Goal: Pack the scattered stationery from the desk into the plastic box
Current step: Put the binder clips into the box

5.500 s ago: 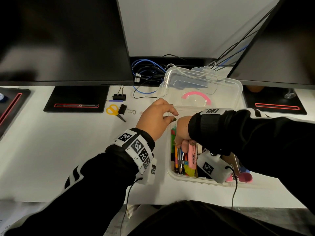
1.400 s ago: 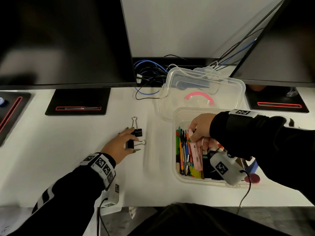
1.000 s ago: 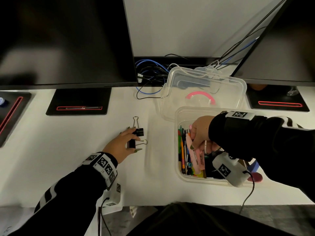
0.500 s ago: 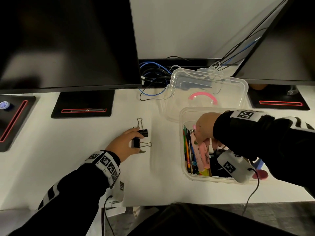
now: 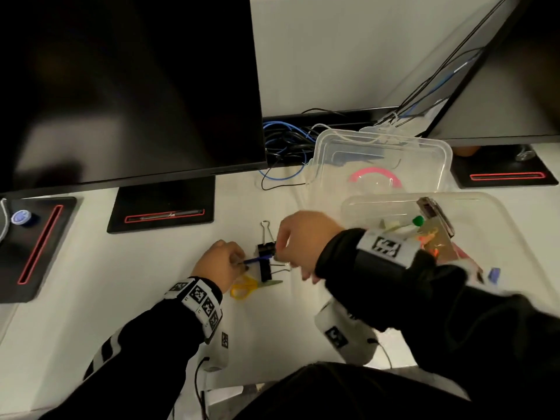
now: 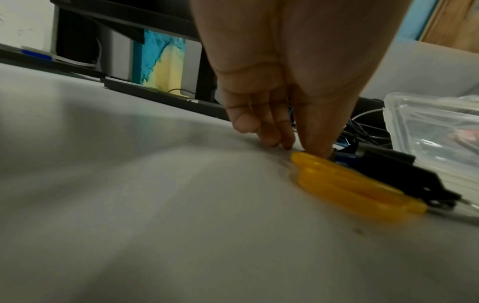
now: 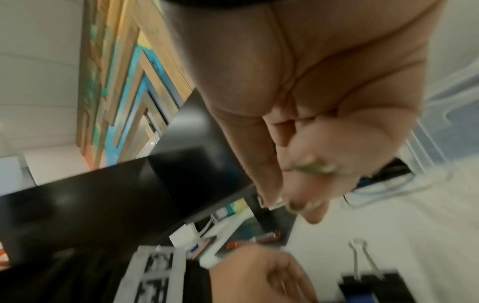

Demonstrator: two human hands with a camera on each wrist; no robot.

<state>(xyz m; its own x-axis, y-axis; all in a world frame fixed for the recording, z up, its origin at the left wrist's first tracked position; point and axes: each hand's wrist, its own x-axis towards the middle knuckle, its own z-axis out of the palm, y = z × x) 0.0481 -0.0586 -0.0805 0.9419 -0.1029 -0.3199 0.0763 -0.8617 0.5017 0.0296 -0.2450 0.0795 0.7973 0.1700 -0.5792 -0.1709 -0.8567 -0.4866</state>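
Two black binder clips [image 5: 266,247] [image 7: 368,278] lie on the white desk, one behind the other, with yellow-handled scissors [image 5: 244,287] [image 6: 344,184] in front of them. A thin blue pen [image 5: 257,260] lies across the clips. My left hand [image 5: 239,262] [image 6: 298,147] pinches its left end, fingertips down on the desk. My right hand [image 5: 280,250] [image 7: 303,194] hovers over the clips with curled fingers and nothing visible in them. The clear plastic box [image 5: 357,207] stands to the right, holding pens and other stationery; my right sleeve hides much of it.
The box's clear lid [image 5: 430,156] with a pink handle leans behind the box. Two dark monitors stand on black bases [image 5: 163,204] at the back, with tangled cables [image 5: 285,140] between them. A blue cap [image 5: 20,218] sits on the far-left base.
My right hand has come out of the box and moved left over the binder clips. My left hand has drawn back, uncovering the scissors, and now pinches the blue pen.
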